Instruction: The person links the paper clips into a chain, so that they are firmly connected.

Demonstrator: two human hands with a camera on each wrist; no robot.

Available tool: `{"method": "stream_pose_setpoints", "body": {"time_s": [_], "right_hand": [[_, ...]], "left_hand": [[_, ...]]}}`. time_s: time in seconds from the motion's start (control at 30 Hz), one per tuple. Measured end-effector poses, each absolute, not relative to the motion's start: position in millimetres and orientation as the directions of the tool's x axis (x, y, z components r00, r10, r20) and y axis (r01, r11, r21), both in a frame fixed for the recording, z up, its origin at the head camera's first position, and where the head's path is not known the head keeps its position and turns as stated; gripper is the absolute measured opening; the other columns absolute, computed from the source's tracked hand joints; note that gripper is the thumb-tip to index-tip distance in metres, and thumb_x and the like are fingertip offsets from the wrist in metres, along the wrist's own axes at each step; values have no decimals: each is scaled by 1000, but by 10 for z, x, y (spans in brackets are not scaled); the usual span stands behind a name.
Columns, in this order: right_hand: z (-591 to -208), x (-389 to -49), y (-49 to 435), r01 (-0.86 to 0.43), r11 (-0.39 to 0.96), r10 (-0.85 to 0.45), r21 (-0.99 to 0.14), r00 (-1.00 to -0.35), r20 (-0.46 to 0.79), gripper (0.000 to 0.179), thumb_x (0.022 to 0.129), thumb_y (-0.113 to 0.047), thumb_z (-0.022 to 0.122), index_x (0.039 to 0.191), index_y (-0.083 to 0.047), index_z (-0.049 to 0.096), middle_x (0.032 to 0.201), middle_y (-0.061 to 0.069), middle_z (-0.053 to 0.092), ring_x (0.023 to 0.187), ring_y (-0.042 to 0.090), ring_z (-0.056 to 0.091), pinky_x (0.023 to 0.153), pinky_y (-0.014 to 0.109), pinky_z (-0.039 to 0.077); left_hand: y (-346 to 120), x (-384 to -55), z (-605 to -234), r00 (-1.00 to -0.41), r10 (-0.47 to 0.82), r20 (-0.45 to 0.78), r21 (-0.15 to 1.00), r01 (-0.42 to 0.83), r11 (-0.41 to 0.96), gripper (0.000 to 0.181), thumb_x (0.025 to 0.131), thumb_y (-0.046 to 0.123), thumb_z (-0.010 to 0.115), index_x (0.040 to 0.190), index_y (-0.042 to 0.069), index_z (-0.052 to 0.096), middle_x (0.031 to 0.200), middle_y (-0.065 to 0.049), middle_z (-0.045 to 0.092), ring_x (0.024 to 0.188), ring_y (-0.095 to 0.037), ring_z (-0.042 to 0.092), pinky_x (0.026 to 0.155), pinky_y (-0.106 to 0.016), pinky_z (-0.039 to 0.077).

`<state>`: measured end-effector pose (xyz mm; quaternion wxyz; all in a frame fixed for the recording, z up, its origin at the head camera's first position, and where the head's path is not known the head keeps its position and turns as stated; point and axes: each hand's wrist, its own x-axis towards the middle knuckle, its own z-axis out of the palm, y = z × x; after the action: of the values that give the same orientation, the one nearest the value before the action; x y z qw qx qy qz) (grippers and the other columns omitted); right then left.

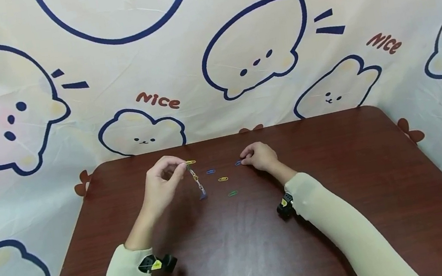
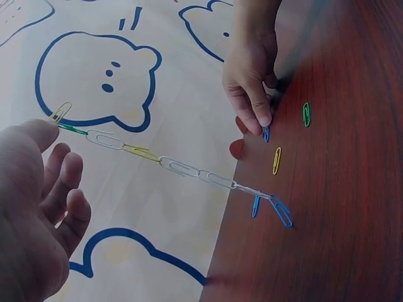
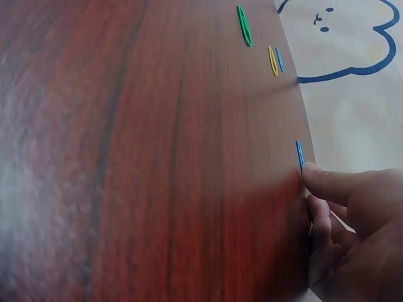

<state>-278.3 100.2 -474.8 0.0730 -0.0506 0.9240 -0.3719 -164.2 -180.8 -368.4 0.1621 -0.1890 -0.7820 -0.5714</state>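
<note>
My left hand [image 1: 161,185] pinches one end of a paper clip chain [image 2: 179,166] between thumb and finger. A yellow clip [image 2: 62,111] stands out at the fingertips, beside a green one [image 2: 72,128]. White and yellow links follow, down to a blue clip [image 2: 281,211] at the hanging end. Toward the back of the table, my right hand [image 1: 261,155] pinches a loose blue paper clip [image 3: 299,153] by one end. Between the hands lie another blue clip [image 1: 211,172], a yellow clip [image 1: 222,179] and a green clip [image 1: 232,193], all separate.
The dark brown wooden table [image 1: 239,251] ends at a rounded back edge. Behind it and at both sides hangs a pale cloth [image 1: 188,66] with cartoon outlines. A small black camera [image 1: 157,264] sits on the left wrist, another camera [image 1: 286,206] on the right.
</note>
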Motion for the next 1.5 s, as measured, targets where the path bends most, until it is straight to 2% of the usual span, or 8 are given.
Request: {"method": "stream_pose_setpoints", "body": {"time_s": [0.3,0.77,0.93,1.23,1.5], "right_hand": [[-4774,-2766,917,-51,748,-134,-661,-988,-77,8,88,-25,80,93,-19,80,79,-6,70,72,13,61,66,31,42],[-4768,-2769,920,-61,763,-158,-643,-983,-93,8,90,-26,78,88,-18,77,79,-6,69,74,14,61,65,31,43],[-4773,-2786,976,-101,719,-206,-688,-976,-73,8,90,-21,76,88,-14,76,81,-3,70,74,15,61,69,31,46],[-4755,-2796,1100,-95,635,-232,-767,-970,-72,6,93,-10,74,97,-6,77,88,5,71,79,19,63,72,30,49],[-4656,-2763,1183,-122,608,-240,-784,-970,-35,8,95,-12,73,96,-6,78,90,6,72,77,18,59,68,29,48]], "left_hand": [[-1781,-1660,-3683,-862,117,494,814,505,286,5,94,-8,66,97,-10,69,85,-10,63,68,-6,59,61,-21,47],[-1750,-1656,-3650,-864,120,489,815,501,289,5,94,-7,66,97,-10,69,82,-11,62,67,-12,59,61,-24,47],[-1748,-1667,-3665,-861,121,494,814,506,285,5,94,-8,66,97,-10,69,82,-10,63,67,-11,59,61,-23,47],[-1761,-1670,-3674,-862,121,493,814,505,286,5,95,-6,66,97,-10,69,82,-11,63,66,-21,60,60,-20,46],[-1765,-1670,-3659,-864,118,490,816,502,287,5,95,-6,66,97,-10,69,82,-9,63,66,-23,60,60,-21,46]]}}
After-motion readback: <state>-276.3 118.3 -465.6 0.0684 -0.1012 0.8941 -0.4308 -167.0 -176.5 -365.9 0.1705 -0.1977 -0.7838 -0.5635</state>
